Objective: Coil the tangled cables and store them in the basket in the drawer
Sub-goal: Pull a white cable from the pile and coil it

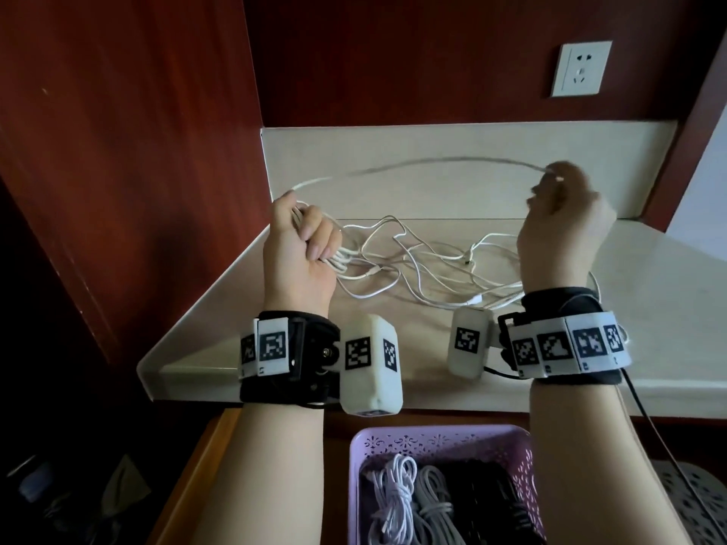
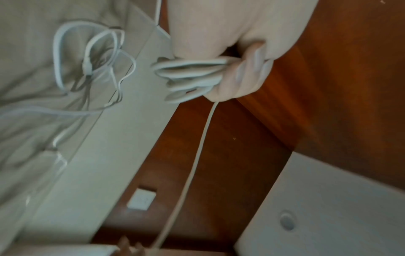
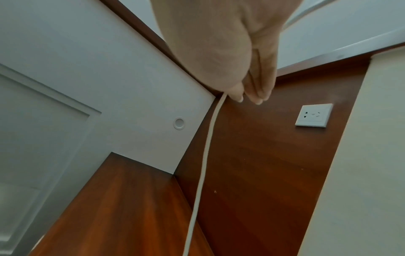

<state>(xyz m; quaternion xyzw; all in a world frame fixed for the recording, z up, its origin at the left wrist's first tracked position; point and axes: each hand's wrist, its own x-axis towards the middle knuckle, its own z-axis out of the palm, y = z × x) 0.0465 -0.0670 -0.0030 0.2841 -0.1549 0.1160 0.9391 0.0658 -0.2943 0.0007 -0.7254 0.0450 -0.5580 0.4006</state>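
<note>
Left hand (image 1: 303, 245) grips the coil (image 2: 192, 76); right hand (image 1: 562, 226) pinches its free cable (image 3: 206, 149). Risk: counter tangle (image 1: 425, 265) snags, dragging loops loose.

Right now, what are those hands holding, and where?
One thin white cable: the left hand grips its gathered loops, the right hand pinches the free strand farther along.

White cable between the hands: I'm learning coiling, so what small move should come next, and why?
Probably bring the right hand across to lay another loop into the left hand. The left already grips several loops, the white cable spans between them, and slack remains on the counter.
</note>
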